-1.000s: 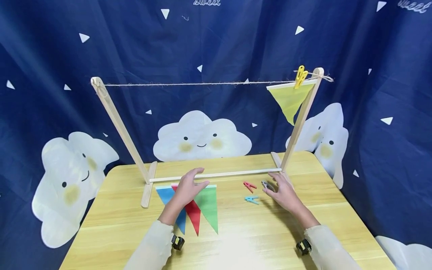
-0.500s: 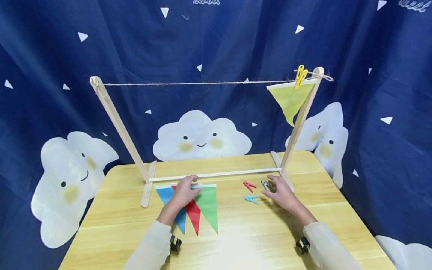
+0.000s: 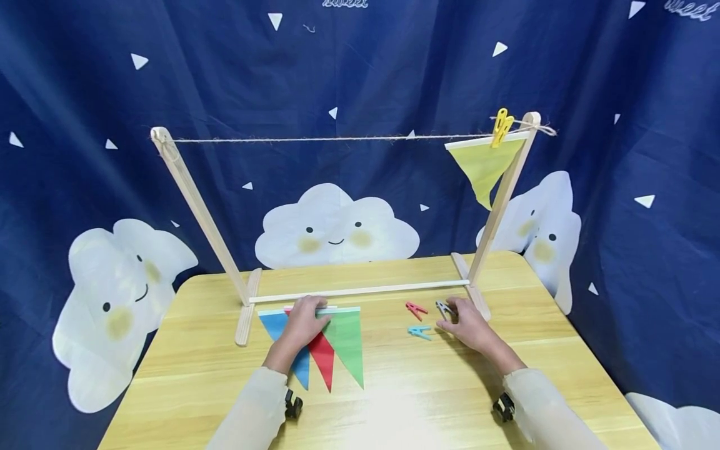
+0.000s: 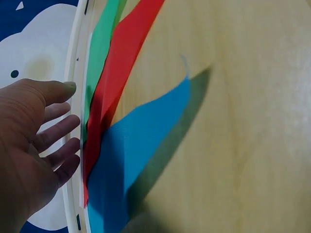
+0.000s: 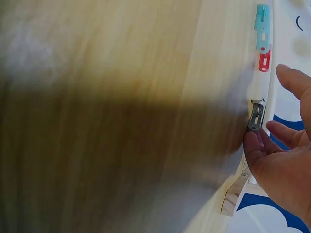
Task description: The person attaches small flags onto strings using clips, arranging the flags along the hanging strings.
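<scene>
Three pennants lie overlapping on the table: a blue pennant (image 3: 302,365), a red pennant (image 3: 322,357) and a green pennant (image 3: 347,340), each with a white top strip. My left hand (image 3: 304,322) is over their top edges; in the left wrist view its fingers are spread beside the strips, gripping nothing. My right hand (image 3: 468,322) is at a grey clothespin (image 5: 256,115). One fingertip reaches its lower end, while the thumb stands apart from it; contact is hard to tell. A red clothespin (image 3: 416,310) and a light blue clothespin (image 3: 419,332) lie to the left.
A wooden frame with a left post (image 3: 202,219) and right post (image 3: 503,200) carries a string (image 3: 337,139). A yellow clothespin (image 3: 502,128) holds a yellow pennant (image 3: 482,165) there. A white bottom bar (image 3: 388,289) runs behind the pennants. A blue curtain (image 3: 382,75) hangs behind.
My left hand has come down and slightly left onto the pennants' top edges. The right hand has lowered a little beside the grey clothespin, its fingers drawing closer together.
</scene>
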`<action>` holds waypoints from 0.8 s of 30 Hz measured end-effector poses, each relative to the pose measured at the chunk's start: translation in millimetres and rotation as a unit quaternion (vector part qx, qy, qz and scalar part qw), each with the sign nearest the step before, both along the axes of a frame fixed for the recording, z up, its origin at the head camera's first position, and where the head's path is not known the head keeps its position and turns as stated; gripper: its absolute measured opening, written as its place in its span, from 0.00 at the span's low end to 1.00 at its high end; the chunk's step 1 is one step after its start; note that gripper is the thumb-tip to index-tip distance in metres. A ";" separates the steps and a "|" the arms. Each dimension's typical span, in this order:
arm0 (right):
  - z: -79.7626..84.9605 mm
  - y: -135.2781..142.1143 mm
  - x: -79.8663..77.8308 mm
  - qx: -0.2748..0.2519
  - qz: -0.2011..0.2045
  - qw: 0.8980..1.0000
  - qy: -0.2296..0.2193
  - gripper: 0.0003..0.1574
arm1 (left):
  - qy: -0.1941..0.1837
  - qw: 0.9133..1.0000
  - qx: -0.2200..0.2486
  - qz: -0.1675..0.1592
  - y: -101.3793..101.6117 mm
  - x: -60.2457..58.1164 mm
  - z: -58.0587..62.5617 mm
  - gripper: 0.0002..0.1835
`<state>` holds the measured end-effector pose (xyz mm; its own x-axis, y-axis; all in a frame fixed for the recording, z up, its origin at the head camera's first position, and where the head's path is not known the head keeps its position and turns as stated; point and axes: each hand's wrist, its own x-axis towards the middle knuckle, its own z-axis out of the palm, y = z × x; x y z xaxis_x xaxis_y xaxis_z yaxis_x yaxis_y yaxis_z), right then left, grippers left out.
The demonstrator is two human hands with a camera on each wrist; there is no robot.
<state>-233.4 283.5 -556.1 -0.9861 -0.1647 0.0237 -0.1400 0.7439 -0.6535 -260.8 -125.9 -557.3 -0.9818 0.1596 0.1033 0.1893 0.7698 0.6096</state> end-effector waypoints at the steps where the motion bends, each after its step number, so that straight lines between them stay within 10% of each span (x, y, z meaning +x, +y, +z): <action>1: -0.1 0.1 -0.2 0.002 -0.002 1.000 -0.002 0.42 | 0.005 1.000 -0.010 0.001 -0.1 -0.3 -1.0 0.18; 24: -3.5 -0.1 -4.9 0.031 -0.005 0.999 -0.014 0.32 | 0.005 0.997 -0.078 0.000 -3.3 -3.7 -5.3 0.18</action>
<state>-238.3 283.4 -559.6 -0.9879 -0.1546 -0.0131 -0.1147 0.7844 -0.6096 -264.6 -129.2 -562.5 -0.9808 0.1746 0.0874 0.1950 0.8547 0.4811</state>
